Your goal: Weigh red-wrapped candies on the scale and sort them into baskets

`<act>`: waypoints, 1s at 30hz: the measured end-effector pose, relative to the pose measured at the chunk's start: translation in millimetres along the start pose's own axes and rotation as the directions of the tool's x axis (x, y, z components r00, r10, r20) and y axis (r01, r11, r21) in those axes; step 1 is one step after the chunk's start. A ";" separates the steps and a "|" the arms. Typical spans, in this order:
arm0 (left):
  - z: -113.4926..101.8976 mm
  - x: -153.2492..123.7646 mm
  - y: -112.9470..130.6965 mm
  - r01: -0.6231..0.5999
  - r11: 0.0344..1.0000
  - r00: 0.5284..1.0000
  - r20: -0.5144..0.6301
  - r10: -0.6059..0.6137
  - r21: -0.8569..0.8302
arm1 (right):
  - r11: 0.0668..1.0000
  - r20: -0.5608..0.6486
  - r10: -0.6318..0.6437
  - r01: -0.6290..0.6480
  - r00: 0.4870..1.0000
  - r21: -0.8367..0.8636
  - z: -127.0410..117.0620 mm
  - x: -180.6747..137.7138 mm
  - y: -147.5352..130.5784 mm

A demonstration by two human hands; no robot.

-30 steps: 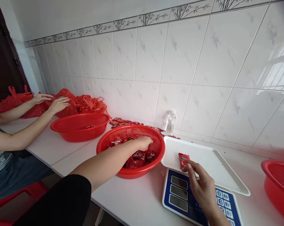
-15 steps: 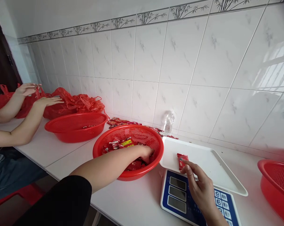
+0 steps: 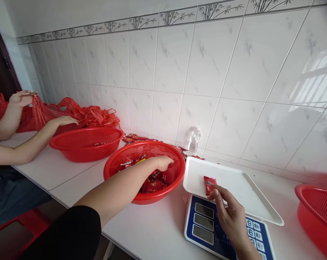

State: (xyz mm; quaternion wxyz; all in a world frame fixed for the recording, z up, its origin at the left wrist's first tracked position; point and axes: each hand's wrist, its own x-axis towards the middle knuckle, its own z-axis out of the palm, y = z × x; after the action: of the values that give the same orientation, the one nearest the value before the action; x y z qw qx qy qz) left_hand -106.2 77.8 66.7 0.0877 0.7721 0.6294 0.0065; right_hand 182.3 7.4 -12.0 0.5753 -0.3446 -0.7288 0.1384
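Observation:
My left hand (image 3: 165, 163) is inside a red plastic basket (image 3: 144, 198), above small red packets (image 3: 154, 185) near its right wall. Its fingers are curled closed, and whatever they may hold is hidden. A small red packet (image 3: 209, 183) with dark and white print is pinched between the thumb and fingers of my right hand (image 3: 228, 209). That hand is over the near edge of a white tray (image 3: 234, 187). The tray rests on a blue and white scale (image 3: 194, 240), whose keypad is partly covered by my right hand.
To the left stands another red basket (image 3: 84, 153) with a few packets, beside a co-worker's hands (image 3: 21, 98) in red plastic bags (image 3: 95, 115). A clear bottle (image 3: 194, 141) and more packets (image 3: 136, 138) lie along the wall. A third red basket (image 3: 312, 213) is far right.
My left hand has risen out of the packets, with its fingers now curled. My right hand keeps its packet in place. The co-worker's hand has pulled a red bag leftward.

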 end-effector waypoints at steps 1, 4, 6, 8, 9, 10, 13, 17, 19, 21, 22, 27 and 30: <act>-1.1 0.1 0.5 0.000 1.000 1.000 -0.030 -0.001 -0.018 | 1.000 -0.004 -0.003 0.003 1.000 -0.001 -0.2 0.0 0.0; -4.4 1.1 3.0 -0.012 0.996 0.991 -0.133 0.000 -0.088 | 1.000 -0.022 -0.014 0.014 1.000 0.006 -0.6 0.0 -0.6; -7.9 3.0 5.2 -0.029 0.989 0.978 -0.209 -0.002 -0.145 | 1.000 -0.035 -0.029 0.029 0.999 0.009 -1.0 0.3 -1.3; -12.6 5.6 7.2 -0.045 0.977 0.957 -0.288 -0.018 -0.210 | 0.999 -0.047 -0.047 0.047 0.998 0.008 -1.6 0.7 -2.0; -15.2 7.0 8.3 -0.052 0.968 0.944 -0.327 -0.032 -0.244 | 0.998 -0.051 -0.056 0.056 0.997 0.006 -2.0 0.9 -2.3; -17.8 8.2 9.5 -0.059 0.958 0.930 -0.364 -0.049 -0.279 | 0.998 -0.054 -0.063 0.063 0.997 0.005 -2.3 1.2 -2.5; -24.8 10.6 15.4 -0.085 0.915 0.883 -0.456 -0.115 -0.395 | 0.998 -0.050 -0.064 0.066 0.997 0.021 -2.8 2.2 -3.6; -30.0 13.5 35.1 -0.117 0.810 0.830 -0.505 -0.238 -0.574 | 0.998 -0.031 -0.041 0.043 0.999 0.049 -3.0 3.1 -5.0; -30.7 16.7 50.6 -0.123 0.740 0.826 -0.482 -0.294 -0.662 | 0.998 -0.033 -0.043 0.045 0.999 0.051 -3.2 3.3 -5.4; -30.7 21.0 68.2 -0.127 0.665 0.842 -0.434 -0.320 -0.736 | 0.997 -0.039 -0.052 0.054 0.998 0.051 -3.4 3.4 -5.4; -30.5 23.2 77.0 -0.129 0.631 0.855 -0.408 -0.321 -0.765 | 0.997 -0.041 -0.054 0.056 0.998 0.052 -3.4 3.5 -5.2; -29.8 30.0 110.9 -0.116 0.507 0.923 -0.282 -0.263 -0.854 | 0.997 -0.056 -0.039 0.043 0.998 0.063 -2.8 5.4 -3.4; -29.2 30.6 118.1 -0.099 0.479 0.951 -0.224 -0.212 -0.872 | 0.998 -0.080 -0.029 0.033 0.996 0.049 -3.2 7.9 -2.1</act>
State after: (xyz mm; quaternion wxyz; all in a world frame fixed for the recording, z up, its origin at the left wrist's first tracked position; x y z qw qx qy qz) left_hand 11.3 88.6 109.3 0.3718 0.5868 0.5683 0.4410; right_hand 183.8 10.4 -3.9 0.6141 -0.3238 -0.7072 0.1338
